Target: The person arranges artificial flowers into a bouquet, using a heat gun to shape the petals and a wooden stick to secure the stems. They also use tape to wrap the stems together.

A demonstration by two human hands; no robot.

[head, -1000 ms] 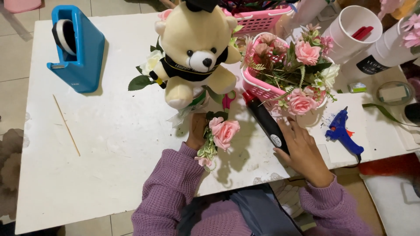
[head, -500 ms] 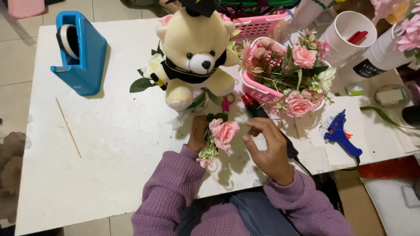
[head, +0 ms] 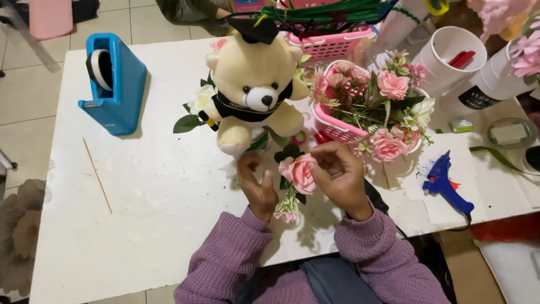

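Pink rose sprig point(head: 297, 175) gripped in left hand point(head: 256, 187), right hand point(head: 338, 175) now touching bloom, black tool gone

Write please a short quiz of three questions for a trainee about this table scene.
1. True or false: both hands touch the pink artificial rose.
2. What stands directly behind the rose? A) cream plush bear with black cap B) blue plastic tape dispenser C) blue glue gun
3. Which hand is nearer the pink plastic flower basket?

Key: 1 true. 2 A. 3 The right hand; the left hand is farther.
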